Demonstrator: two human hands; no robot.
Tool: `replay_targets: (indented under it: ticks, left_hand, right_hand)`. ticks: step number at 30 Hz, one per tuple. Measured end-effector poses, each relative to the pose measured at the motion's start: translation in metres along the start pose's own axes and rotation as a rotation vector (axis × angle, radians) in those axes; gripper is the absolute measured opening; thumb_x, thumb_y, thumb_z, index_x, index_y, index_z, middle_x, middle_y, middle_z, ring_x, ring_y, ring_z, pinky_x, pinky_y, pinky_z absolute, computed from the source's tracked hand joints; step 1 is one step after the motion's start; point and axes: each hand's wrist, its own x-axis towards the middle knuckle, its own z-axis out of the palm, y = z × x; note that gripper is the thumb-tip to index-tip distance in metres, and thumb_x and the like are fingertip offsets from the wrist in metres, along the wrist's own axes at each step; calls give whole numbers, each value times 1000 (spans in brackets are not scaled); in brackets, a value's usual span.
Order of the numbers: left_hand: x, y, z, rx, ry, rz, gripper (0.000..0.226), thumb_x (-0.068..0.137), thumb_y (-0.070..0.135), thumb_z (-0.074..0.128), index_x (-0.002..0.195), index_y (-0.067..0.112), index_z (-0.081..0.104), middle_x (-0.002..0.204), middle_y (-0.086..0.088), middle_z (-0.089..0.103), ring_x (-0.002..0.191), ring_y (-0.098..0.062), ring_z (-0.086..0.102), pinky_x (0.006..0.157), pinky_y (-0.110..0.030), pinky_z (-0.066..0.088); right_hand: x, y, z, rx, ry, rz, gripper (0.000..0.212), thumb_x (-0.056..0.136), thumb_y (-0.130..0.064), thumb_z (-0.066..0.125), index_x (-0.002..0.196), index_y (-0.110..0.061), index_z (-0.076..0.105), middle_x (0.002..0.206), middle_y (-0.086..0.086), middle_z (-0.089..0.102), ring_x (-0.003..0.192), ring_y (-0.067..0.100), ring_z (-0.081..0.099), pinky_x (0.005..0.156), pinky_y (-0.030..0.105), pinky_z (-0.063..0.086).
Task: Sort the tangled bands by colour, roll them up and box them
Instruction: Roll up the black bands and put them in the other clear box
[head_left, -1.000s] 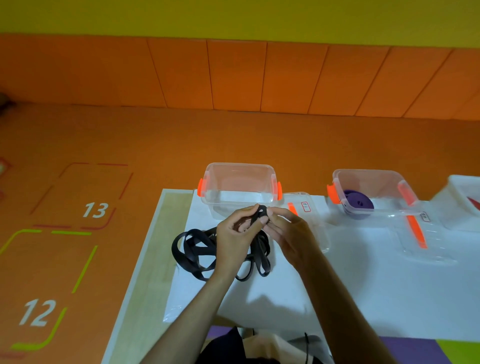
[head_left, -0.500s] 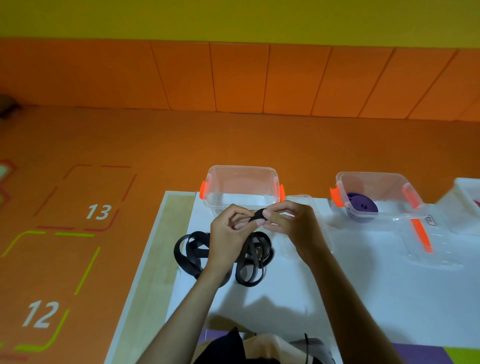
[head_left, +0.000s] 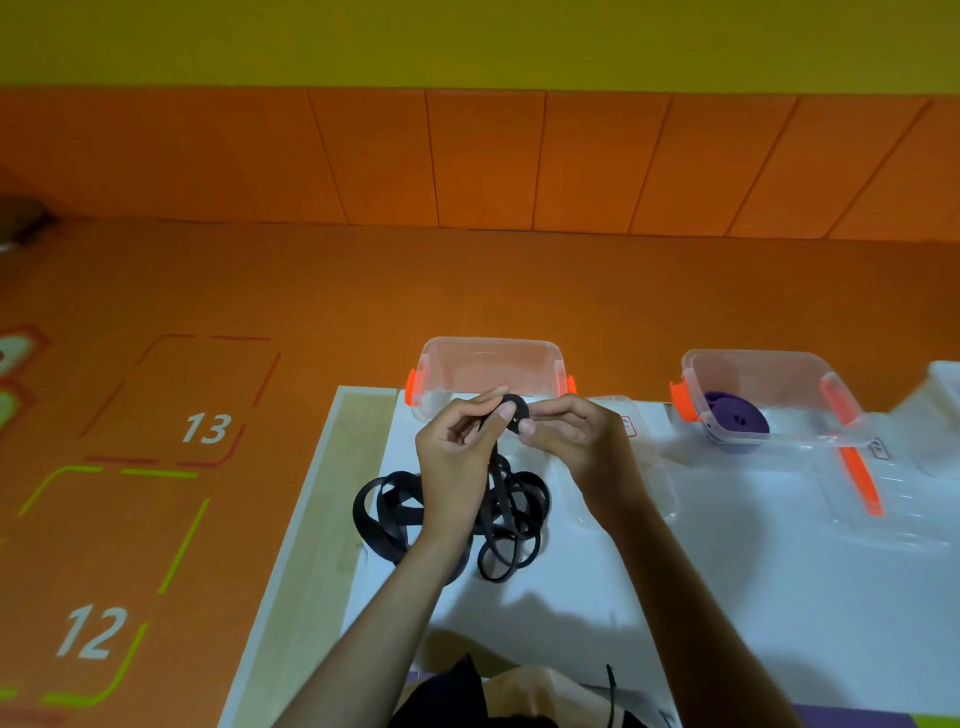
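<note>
A tangled black band (head_left: 395, 506) lies in loose loops on the white table (head_left: 727, 597). One end of it is wound into a small tight roll, held up in front of an empty clear box (head_left: 488, 358) with orange clips. My left hand (head_left: 457, 467) pinches the roll and the strand under it from the left. My right hand (head_left: 576, 441) pinches the same roll from the right. A second clear box (head_left: 826, 384) to the right holds a rolled purple band (head_left: 735, 422).
Clear lids lie flat on the table: one (head_left: 649, 467) behind my right hand, another with an orange clip (head_left: 862, 483) in front of the purple box. A white container (head_left: 945, 384) shows at the far right edge. Orange floor with numbered squares lies left of the table.
The roll of black band between my fingers has grown a little. Both hands stay pinched together in front of the empty box, and the loose loops have drawn closer in.
</note>
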Motion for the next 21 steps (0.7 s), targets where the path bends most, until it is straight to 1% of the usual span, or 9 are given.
replay_targets:
  ticks: [2,4,7,11,14,16,18,19,21]
  left_hand:
    - [2,-1,0,45,0,-13,11,91,14,82,101,17,84,110,2,81,111,-15,74,93,-19,54]
    - [2,-2,-1,41,-69,-41,16,92,15,81,107,20,84,113,2,80,113,-14,73,93,-19,54]
    - [4,-1,-3,52,-154,-34,21,94,13,79,111,25,83,114,4,80,114,-14,74,94,-19,55]
    - [7,1,0,133,-138,13,18,100,19,72,116,25,75,112,6,80,111,-15,74,94,-25,57]
    - [4,-1,4,137,-129,3,10,100,20,73,102,21,63,93,4,77,92,-13,74,80,-22,55]
    - [4,-3,6,158,-102,27,14,99,21,75,91,21,63,87,1,74,87,-15,72,78,-21,53]
    - [4,-4,8,135,-99,29,11,97,19,77,90,19,69,94,2,77,94,-14,74,83,-20,55]
    - [4,-4,8,119,-112,27,7,95,18,79,94,18,72,99,2,78,100,-14,75,87,-20,55]
    - [5,-3,7,106,-126,24,9,94,16,80,102,17,77,105,2,79,108,-17,74,91,-20,55]
  right_hand:
    - [1,1,1,45,13,-13,29,84,-19,86,110,-27,76,100,5,81,100,22,78,86,32,64]
    - [3,3,0,83,23,-29,32,88,-13,83,116,-27,75,108,6,80,107,23,76,90,37,64]
    - [5,7,-3,78,34,-45,27,88,-7,81,110,-22,78,113,5,79,111,24,75,93,42,63]
    - [8,5,-5,130,24,-1,22,80,-20,90,97,-16,77,107,10,79,101,32,79,87,41,64]
    - [10,4,-6,167,76,28,17,83,-15,88,84,-9,72,100,15,79,96,34,79,83,42,66]
    - [12,4,-4,155,118,18,15,88,-9,84,80,-10,71,98,17,78,96,35,79,83,42,66]
    - [13,0,-2,199,142,0,10,90,-6,82,87,-12,74,106,21,76,102,36,77,83,42,65]
    - [14,-2,-2,231,145,-13,12,90,-5,81,95,-14,76,111,22,74,105,37,76,83,41,65]
    - [14,-4,-3,277,99,-18,21,92,-4,78,109,-15,75,113,20,74,107,37,75,82,40,65]
